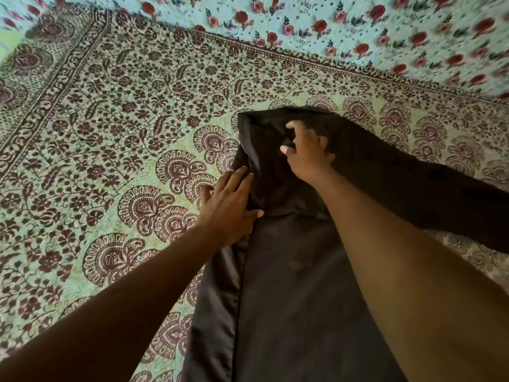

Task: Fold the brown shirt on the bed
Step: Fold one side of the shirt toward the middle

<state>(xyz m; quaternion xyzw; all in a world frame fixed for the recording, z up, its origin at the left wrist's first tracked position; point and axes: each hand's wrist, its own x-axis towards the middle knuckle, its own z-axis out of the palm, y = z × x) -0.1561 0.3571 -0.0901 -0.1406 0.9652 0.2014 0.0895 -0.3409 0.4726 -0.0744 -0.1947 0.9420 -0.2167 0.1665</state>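
Left hand (228,208) pressed flat on brown shirt (289,285) edge; right hand (307,150) pinched folded sleeve, grip narrow. Risk: slick fabric sliding on bed (110,119), fold skewing.

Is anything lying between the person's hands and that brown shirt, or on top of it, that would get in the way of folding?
Nothing visible. The left hand rests flat on the brown shirt, the right hand has its fingers on the cloth, and only the patterned bedspread surrounds it.

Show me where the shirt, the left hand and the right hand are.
shirt (289,299): head view, on its flat lower body panel.
left hand (228,208): head view, on the back of the hand.
right hand (305,153): head view, on the back of the hand.
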